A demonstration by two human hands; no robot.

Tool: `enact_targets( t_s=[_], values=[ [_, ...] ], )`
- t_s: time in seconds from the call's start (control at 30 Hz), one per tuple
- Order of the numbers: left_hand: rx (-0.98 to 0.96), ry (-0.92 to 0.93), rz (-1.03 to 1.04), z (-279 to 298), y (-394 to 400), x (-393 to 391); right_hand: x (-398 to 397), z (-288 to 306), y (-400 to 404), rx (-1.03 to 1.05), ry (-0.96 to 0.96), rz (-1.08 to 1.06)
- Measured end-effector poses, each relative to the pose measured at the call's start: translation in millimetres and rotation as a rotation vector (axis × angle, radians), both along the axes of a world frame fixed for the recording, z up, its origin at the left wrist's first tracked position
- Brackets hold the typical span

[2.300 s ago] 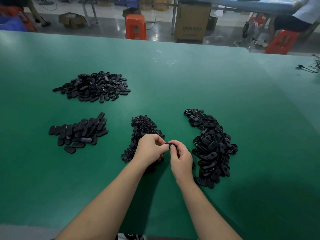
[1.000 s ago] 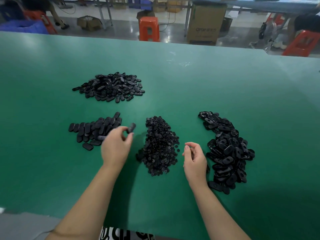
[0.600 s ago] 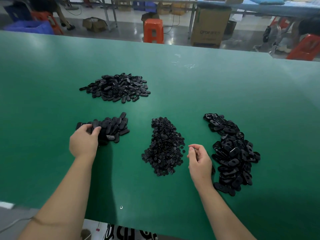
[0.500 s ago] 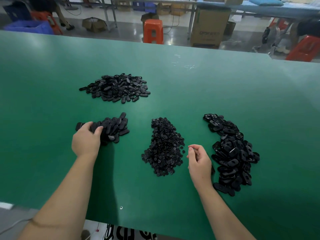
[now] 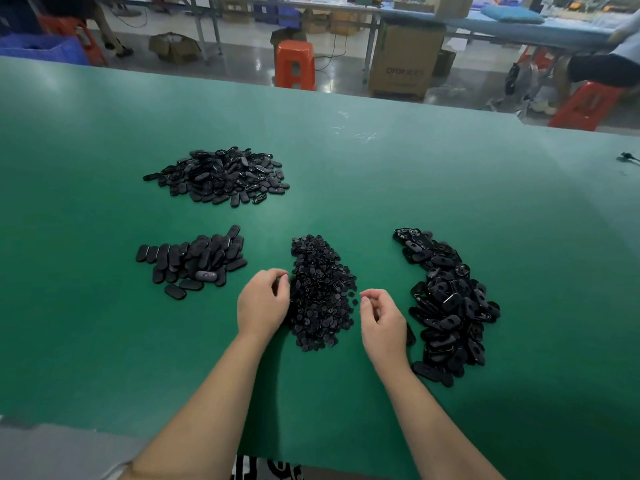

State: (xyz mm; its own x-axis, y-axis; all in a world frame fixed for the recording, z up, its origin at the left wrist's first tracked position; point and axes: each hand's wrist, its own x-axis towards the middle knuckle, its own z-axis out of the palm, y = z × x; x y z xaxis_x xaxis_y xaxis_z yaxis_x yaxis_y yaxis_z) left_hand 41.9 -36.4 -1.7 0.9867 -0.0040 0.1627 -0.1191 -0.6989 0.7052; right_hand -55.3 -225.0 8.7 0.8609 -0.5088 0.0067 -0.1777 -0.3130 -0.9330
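Four heaps of black plastic parts lie on the green table [image 5: 450, 188]. A far-left heap of oval shells [image 5: 218, 174], a near-left heap of matte oval covers [image 5: 194, 261], a middle heap of small round pieces [image 5: 320, 292] and a right heap of glossy oval shells [image 5: 446, 303]. My left hand [image 5: 265, 303] is at the left edge of the round pieces with its fingers curled; whether it pinches one is unclear. My right hand [image 5: 381, 317] hovers between the round pieces and the glossy shells, fingers loosely curled, with nothing visible in it.
A black cable [image 5: 627, 157] lies at the table's far right edge. Beyond the table stand an orange stool [image 5: 294, 64], a cardboard box [image 5: 405, 67], a red stool [image 5: 585, 105] and a blue crate [image 5: 41, 50]. A person sits at the far right [image 5: 606, 67].
My left hand left the near-left heap of matte covers and moved right to the edge of the small round pieces. My right hand stayed where it was.
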Motion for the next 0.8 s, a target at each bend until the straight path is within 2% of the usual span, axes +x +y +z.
enact_targets(
  t_s=[0.13,0.23,0.3,0.37,0.43,0.53,0.73,0.8],
  values=[
    [0.029,0.006,-0.007,-5.2,0.4,3.9,-3.0,10.7,-3.8,-0.107,0.034,0.066],
    [0.070,-0.003,-0.009,-7.7,-0.4,4.5,-9.6,27.2,-25.3,-0.496,0.081,0.117],
    [0.097,-0.009,-0.008,-8.1,-1.4,3.5,-14.6,38.2,-44.0,-0.739,0.260,0.223],
    [0.103,-0.009,-0.006,-7.1,-2.6,4.1,-17.8,46.8,-60.2,-0.857,0.481,0.298],
    [0.110,-0.004,-0.003,-7.1,-2.6,4.2,-21.0,50.8,-68.6,-0.910,0.594,0.349],
    [0.130,0.002,-0.012,-7.2,-1.8,3.6,-23.3,49.9,-69.9,-0.956,0.624,0.420],
    [0.211,0.016,-0.035,-9.5,-3.0,5.7,-19.0,43.0,-69.6,-0.912,0.554,0.470],
    [0.238,0.017,-0.027,-8.1,-4.8,6.5,-15.5,41.4,-66.9,-0.842,0.485,0.439]
  ],
)
